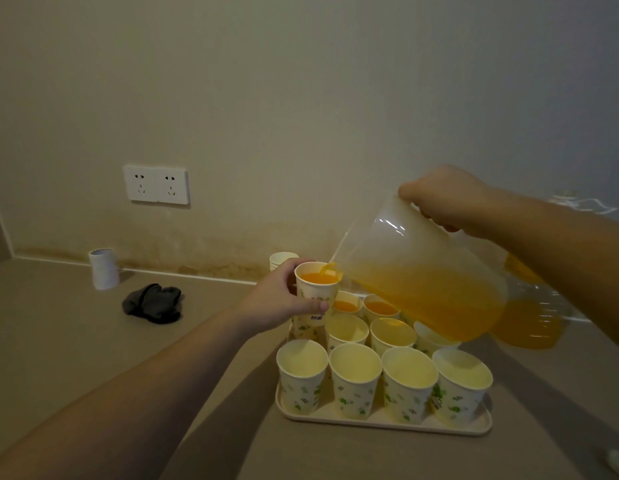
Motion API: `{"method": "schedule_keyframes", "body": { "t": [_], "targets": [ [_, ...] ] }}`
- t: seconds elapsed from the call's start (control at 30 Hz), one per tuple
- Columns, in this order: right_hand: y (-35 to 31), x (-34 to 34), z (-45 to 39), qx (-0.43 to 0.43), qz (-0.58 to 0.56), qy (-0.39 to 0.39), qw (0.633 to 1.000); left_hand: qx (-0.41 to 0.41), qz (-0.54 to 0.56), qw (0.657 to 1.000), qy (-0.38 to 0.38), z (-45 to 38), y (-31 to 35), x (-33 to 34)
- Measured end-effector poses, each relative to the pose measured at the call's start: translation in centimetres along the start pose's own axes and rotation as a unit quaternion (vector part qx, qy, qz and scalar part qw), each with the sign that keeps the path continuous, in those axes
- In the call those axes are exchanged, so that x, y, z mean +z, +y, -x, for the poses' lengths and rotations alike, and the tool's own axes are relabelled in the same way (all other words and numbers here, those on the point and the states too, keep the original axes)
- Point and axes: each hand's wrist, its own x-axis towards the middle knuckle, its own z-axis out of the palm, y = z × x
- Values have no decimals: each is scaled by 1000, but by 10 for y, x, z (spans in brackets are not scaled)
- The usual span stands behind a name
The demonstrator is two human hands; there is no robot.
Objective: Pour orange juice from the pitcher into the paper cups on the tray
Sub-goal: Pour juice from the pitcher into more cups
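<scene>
My left hand [284, 299] is wrapped around a cup [315, 292], lifting it up over the tray [381, 426] so the juice lands inside. My right hand [446, 199] squeezes the handle of the pitcher [419, 268] and tips it left, spout at the cup's rim. Two far cups already have juice. The cup's blue writing is too blurry to read.

You stand in a plain domestic room. Evidence: beige counter [76, 341], double wall socket [156, 184], stained painted wall [266, 98], tray [387, 426] of paper cups [355, 379].
</scene>
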Motion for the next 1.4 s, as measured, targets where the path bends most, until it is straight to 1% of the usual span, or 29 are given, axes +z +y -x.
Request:
{"method": "schedule_keyframes", "body": {
  "t": [0.13,0.3,0.47,0.6,0.73,0.87,1.03,1.23,1.4],
  "targets": [
    [6,-4,0,21,-59,5,998,1,3,1000,4,-1,1,-4],
    [11,-11,3,21,-125,14,992,-5,-7,1000,10,-3,-1,-10],
    [18,-16,2,41,-173,18,984,-27,-10,1000,5,0,-5,-15],
    [21,-11,2,40,-194,13,980,-50,-23,998,-4,6,-12,-18],
    [19,-7,0,39,-205,9,978,-64,-8,998,-10,12,-21,-24],
    [18,-3,-1,42,-226,-3,973,-75,-24,997,-8,17,-32,-29],
    [20,5,0,45,-237,-4,970,-103,5,994,-28,17,-45,-28],
    [32,9,0,53,-266,-4,963,-109,5,992,-56,11,-50,-22],
    [40,10,0,58,-277,6,959,-104,-6,993,-63,9,-54,-17]
  ]
}}
